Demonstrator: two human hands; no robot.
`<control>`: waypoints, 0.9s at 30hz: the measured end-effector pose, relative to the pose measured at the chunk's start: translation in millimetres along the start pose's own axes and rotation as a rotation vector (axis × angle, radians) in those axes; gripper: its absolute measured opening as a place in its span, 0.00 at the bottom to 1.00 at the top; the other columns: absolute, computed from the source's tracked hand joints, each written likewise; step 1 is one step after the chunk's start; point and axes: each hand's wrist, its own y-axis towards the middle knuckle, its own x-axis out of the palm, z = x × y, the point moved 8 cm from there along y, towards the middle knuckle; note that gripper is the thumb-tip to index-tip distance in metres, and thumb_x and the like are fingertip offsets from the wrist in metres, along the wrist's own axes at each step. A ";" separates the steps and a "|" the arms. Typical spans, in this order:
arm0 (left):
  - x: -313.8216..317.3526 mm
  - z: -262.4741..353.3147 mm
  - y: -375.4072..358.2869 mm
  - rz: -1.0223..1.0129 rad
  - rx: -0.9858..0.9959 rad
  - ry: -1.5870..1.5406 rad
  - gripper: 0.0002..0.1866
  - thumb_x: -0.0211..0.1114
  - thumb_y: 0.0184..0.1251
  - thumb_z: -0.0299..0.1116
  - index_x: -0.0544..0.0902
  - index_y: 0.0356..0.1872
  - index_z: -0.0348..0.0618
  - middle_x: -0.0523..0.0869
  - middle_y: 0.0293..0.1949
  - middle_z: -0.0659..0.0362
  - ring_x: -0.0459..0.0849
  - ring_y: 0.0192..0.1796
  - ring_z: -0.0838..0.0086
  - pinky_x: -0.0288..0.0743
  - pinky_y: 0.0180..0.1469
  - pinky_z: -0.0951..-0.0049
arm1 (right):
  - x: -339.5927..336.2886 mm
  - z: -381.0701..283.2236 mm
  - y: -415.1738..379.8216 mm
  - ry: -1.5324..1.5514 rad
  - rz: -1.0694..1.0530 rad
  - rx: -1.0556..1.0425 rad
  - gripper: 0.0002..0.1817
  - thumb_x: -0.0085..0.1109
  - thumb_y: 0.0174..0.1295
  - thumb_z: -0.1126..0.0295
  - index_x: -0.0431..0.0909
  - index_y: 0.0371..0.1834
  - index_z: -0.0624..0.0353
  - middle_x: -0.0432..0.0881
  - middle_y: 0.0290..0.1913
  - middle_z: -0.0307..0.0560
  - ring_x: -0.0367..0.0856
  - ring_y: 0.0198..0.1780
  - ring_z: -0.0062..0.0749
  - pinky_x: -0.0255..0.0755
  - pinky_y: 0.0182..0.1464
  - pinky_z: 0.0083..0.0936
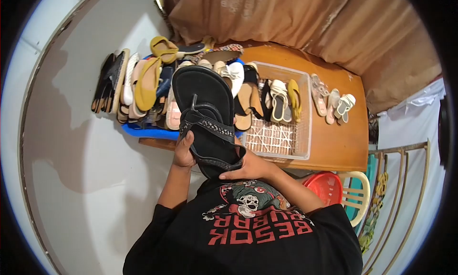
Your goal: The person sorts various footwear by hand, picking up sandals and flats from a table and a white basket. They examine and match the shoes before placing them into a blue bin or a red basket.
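A black thong sandal is held up in front of my chest, toe away from me, its footbed facing me. Patterned bands cross its instep and ankle straps. My left hand grips the sandal's left edge, the thumb lying by the instep strap. At the heel end, my right hand is closed around the right side, near the ankle strap; its lower fingers are partly hidden. Behind the sandal, a blue container is heaped with many shoes, among them a mustard flat and a white shoe with a bow.
A clear plastic basket holding several sandals stands on the wooden table. Pale sandals lie at the table's right. A red basket and a cream chair are at lower right, near a rack. Brown curtain hangs behind.
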 end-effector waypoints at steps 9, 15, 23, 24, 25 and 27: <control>89.2 -31.2 24.4 -0.242 0.080 -0.110 0.54 0.60 0.61 0.71 0.60 0.74 0.35 0.71 0.70 0.47 0.73 0.70 0.58 0.67 0.72 0.53 | -54.8 10.3 -72.9 0.195 0.288 -0.060 0.53 0.71 0.51 0.86 0.47 0.78 0.61 0.61 0.73 0.49 0.63 0.72 0.33 0.58 0.73 0.32; 155.9 -95.1 58.4 -0.197 -0.057 -0.036 0.53 0.43 0.66 0.76 0.58 0.75 0.36 0.67 0.72 0.44 0.73 0.70 0.55 0.67 0.72 0.52 | -117.7 9.6 -150.2 0.012 0.302 0.047 0.48 0.72 0.51 0.83 0.56 0.76 0.66 0.69 0.69 0.48 0.67 0.69 0.31 0.58 0.72 0.29; 167.4 -139.7 79.6 -0.020 -0.002 -0.072 0.46 0.44 0.72 0.69 0.59 0.76 0.39 0.69 0.71 0.43 0.74 0.67 0.55 0.69 0.69 0.52 | -218.2 21.0 -313.5 -0.026 0.452 0.125 0.37 0.74 0.47 0.83 0.71 0.65 0.64 0.79 0.58 0.45 0.77 0.60 0.29 0.69 0.64 0.27; 167.4 -144.2 79.2 0.015 -0.013 0.009 0.46 0.44 0.71 0.71 0.61 0.75 0.39 0.70 0.70 0.44 0.76 0.66 0.56 0.70 0.68 0.53 | -236.6 23.6 -335.1 -0.017 0.580 0.060 0.35 0.73 0.46 0.84 0.73 0.62 0.63 0.79 0.58 0.44 0.78 0.59 0.29 0.71 0.63 0.27; 168.5 -151.8 77.3 0.022 -0.025 0.023 0.46 0.44 0.71 0.71 0.61 0.75 0.39 0.70 0.70 0.44 0.76 0.66 0.56 0.70 0.68 0.53 | -249.1 26.6 -348.8 0.022 0.663 0.045 0.32 0.72 0.46 0.85 0.74 0.58 0.62 0.81 0.55 0.45 0.81 0.56 0.30 0.74 0.61 0.28; 156.8 -182.6 73.0 0.171 -0.175 0.163 0.49 0.43 0.68 0.76 0.66 0.71 0.39 0.77 0.66 0.50 0.78 0.64 0.61 0.71 0.68 0.55 | -266.8 33.6 -373.3 0.122 0.741 0.105 0.32 0.71 0.47 0.85 0.73 0.59 0.62 0.83 0.52 0.48 0.83 0.52 0.30 0.76 0.58 0.27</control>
